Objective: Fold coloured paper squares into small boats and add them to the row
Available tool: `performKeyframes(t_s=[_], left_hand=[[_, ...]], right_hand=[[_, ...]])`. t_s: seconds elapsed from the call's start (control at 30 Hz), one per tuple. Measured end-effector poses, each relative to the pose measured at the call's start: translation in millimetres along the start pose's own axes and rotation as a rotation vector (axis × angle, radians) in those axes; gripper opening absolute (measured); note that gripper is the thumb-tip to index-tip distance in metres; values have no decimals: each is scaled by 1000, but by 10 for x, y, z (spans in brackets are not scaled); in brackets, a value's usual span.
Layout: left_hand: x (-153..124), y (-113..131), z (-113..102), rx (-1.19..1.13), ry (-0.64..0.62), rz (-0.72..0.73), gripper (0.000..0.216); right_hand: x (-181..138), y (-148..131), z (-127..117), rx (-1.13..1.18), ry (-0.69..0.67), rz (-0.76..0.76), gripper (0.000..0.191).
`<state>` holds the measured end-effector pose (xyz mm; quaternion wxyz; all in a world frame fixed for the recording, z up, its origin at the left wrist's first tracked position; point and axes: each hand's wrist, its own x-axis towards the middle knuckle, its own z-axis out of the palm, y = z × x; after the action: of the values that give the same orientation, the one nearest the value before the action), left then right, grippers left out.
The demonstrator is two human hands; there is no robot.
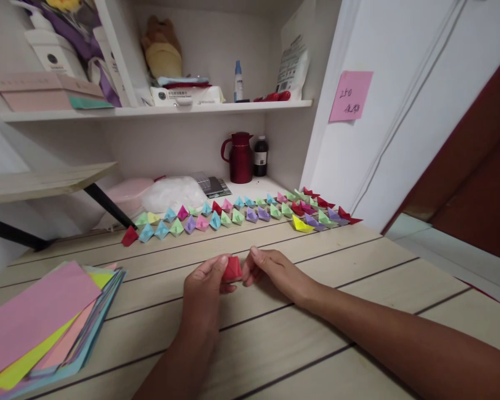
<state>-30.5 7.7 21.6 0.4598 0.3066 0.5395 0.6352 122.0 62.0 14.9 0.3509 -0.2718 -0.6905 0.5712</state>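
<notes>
Worktop (325, 355) looks like pale wood, smooth with a dull sheen. Matt paper everywhere: sheets (45, 305) by the left edge, boats (215, 220) along the back edge, red piece (233, 268) between them. Jug (240, 161) beyond the back edge is pretty glossy; stuffed toy (163, 56) looks like soft cloth.

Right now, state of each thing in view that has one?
Red paper: folded, held
Left hand: pinching red paper
Right hand: fingers curled, contact unclear
Paper boats: folded, in rows
Paper sheets: flat, loosely stacked
Red jug: upright
Dark bottle: upright
Pink note: stuck up
</notes>
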Motion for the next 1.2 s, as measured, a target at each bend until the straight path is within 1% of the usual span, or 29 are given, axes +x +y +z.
performKeyframes(t_s=[0.1,0.17,0.23,0.3,0.43,0.5,0.6,0.67,0.8,0.9,1.0,1.1,1.2], left_hand=[[5,9,-5,-51,-35,-20,34],[15,2,-7,-68,-55,-23,34],[20,-15,-3,-66,-77,-10,34],[15,-34,6,-46,-74,17,31],[-14,-72,27,41,17,87,23],[-30,-83,39,75,58,98,23],[-45,-85,54,79,93,84,23],[-46,-77,58,75,97,79,24],[-19,-58,39,52,34,68,31],[20,-51,8,-10,-76,17,35],[45,-45,-12,-99,-174,-41,34],[40,-48,0,-167,-175,-62,39],[25,-72,28,-185,-223,-36,47]], right_hand=[[-56,-66,50,-74,-73,-61,59],[-81,-83,81,-67,-116,-73,58],[-87,-72,96,-51,-129,-74,57],[-80,-48,96,-37,-115,-71,58],[-71,-14,84,-14,-83,-64,56],[-72,-4,93,-17,-75,-45,50],[-64,22,129,-22,-26,21,37],[-49,42,155,40,9,56,34],[-22,37,173,176,28,87,33],[-23,0,164,160,45,92,31],[-26,-14,161,135,45,86,29],[-7,9,169,190,54,93,32],[23,38,173,273,129,95,34]])
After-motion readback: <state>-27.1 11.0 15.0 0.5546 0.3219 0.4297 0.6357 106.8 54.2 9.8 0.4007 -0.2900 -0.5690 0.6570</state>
